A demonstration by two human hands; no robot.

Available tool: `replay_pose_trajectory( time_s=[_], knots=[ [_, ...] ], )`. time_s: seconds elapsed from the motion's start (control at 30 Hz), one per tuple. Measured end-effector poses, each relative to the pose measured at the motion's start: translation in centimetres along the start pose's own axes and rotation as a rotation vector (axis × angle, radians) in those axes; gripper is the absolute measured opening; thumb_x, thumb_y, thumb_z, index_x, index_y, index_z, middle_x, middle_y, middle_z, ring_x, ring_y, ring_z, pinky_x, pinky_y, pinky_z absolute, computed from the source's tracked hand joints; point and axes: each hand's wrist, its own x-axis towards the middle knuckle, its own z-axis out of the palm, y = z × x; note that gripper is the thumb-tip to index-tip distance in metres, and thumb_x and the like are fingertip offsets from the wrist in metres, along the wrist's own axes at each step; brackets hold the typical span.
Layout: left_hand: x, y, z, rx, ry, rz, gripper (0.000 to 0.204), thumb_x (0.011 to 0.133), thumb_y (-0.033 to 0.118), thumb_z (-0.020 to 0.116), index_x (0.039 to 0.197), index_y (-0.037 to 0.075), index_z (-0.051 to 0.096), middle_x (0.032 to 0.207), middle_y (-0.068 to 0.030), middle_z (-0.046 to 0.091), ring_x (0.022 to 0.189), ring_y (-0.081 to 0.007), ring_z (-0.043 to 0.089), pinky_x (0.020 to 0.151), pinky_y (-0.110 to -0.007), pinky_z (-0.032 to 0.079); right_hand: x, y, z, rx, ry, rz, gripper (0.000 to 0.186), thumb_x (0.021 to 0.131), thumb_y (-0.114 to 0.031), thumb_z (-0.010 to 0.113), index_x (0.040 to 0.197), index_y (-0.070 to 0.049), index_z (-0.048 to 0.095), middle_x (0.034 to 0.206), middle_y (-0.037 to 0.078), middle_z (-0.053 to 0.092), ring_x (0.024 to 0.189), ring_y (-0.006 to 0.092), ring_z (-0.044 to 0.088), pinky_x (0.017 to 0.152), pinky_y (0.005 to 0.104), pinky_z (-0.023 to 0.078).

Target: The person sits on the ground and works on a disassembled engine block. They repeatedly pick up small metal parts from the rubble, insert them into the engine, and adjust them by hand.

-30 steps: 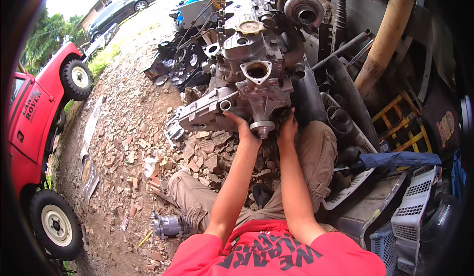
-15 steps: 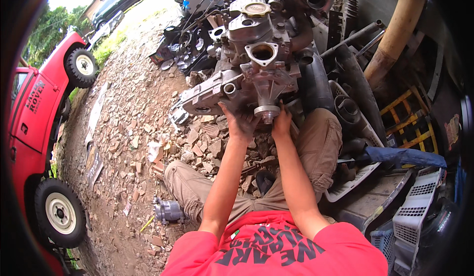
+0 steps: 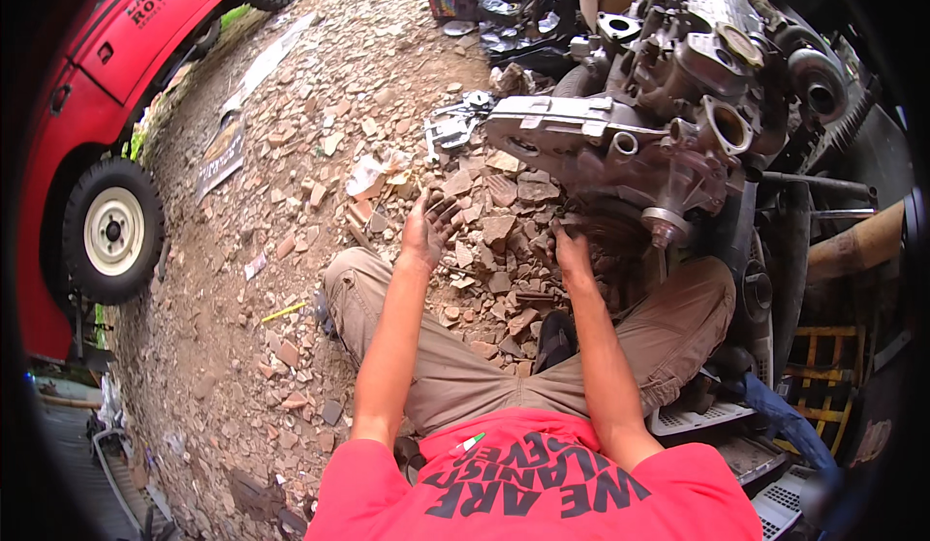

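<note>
A greasy grey engine [image 3: 668, 105] stands on the ground ahead of me to the right. Its front shows a triangular flange around a dark opening [image 3: 727, 126] and a round metal hub [image 3: 666, 225] below. My left hand [image 3: 424, 231] hovers over broken tiles and stones, palm turned inward, fingers spread and blackened, apart from the engine. Close to the engine's lower left side is my right hand [image 3: 573, 250]; its dirty fingers look loosely extended, and nothing shows in them. Whether its fingertips touch the engine is lost in shadow.
Between my bent legs lie loose tile shards [image 3: 499, 231]. A silvery metal part [image 3: 457, 124] rests left of the engine, near black plastic bags [image 3: 528, 18]. A red vehicle [image 3: 145, 66] stands at left. Pipes, a yellow rack [image 3: 823, 376] and white crates [image 3: 785, 502] crowd the right.
My view has swung left, so the engine now appears farther right. Both hands have come away from around the hub; the left is well clear, the right stays near the engine's lower side.
</note>
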Motion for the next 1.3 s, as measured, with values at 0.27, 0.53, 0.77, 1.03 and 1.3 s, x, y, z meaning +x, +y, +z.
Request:
replay_pose_trajectory(
  time_s=[0.27,0.53,0.77,1.03,1.3],
  knots=[
    [-1.1,6.4,-3.9,1.444,-0.133,0.048,0.067,0.083,0.052,0.07,0.121,-0.002,0.061,0.113,-0.0173,0.068,0.103,-0.0254,0.066,0.089,-0.035,0.051,1.9,7.9,2.0,-1.022,-0.238,-0.209,0.041,0.091,-0.037,0.062,0.095,0.004,0.066,0.094,0.025,0.068,0.089,0.0381,0.064,0.08,0.0452,0.048],
    [2.5,0.9,-10.2,1.77,-0.154,0.029,0.047,0.087,0.035,0.067,0.118,0.0,0.061,0.113,-0.0256,0.065,0.107,-0.0362,0.063,0.094,-0.043,0.049,0.3,10.2,5.6,-0.999,-0.527,-0.136,0.027,0.083,-0.022,0.07,0.101,-0.002,0.069,0.094,0.022,0.069,0.094,0.0402,0.065,0.082,0.0437,0.051],
    [4.2,-2.6,-15.4,1.877,-0.311,-0.04,0.044,0.087,0.025,0.064,0.123,-0.001,0.058,0.11,-0.0279,0.065,0.108,-0.0373,0.063,0.093,-0.043,0.049,2.6,17.7,10.2,-1.063,-0.469,-0.379,0.026,0.085,-0.015,0.067,0.106,0.0,0.066,0.095,0.025,0.068,0.092,0.0398,0.066,0.081,0.0454,0.052],
    [2.2,-1.2,-14.8,1.808,-0.241,-0.001,0.048,0.088,0.027,0.066,0.125,-0.001,0.057,0.113,-0.0279,0.064,0.11,-0.0382,0.062,0.095,-0.043,0.049,1.9,21.7,14.6,-1.212,-0.318,-0.394,0.036,0.085,-0.015,0.062,0.117,-0.004,0.051,0.095,0.025,0.065,0.086,0.0445,0.066,0.076,0.052,0.054],
    [2.7,-1.0,-15.3,1.728,-0.226,-0.09,0.05,0.088,0.031,0.067,0.125,-0.001,0.057,0.117,-0.0266,0.063,0.113,-0.0376,0.06,0.097,-0.042,0.047,2.8,21.2,14.8,-1.196,-0.395,-0.416,0.033,0.087,-0.023,0.064,0.112,-0.004,0.054,0.091,0.025,0.067,0.085,0.0452,0.066,0.074,0.0514,0.054]
  ],
)
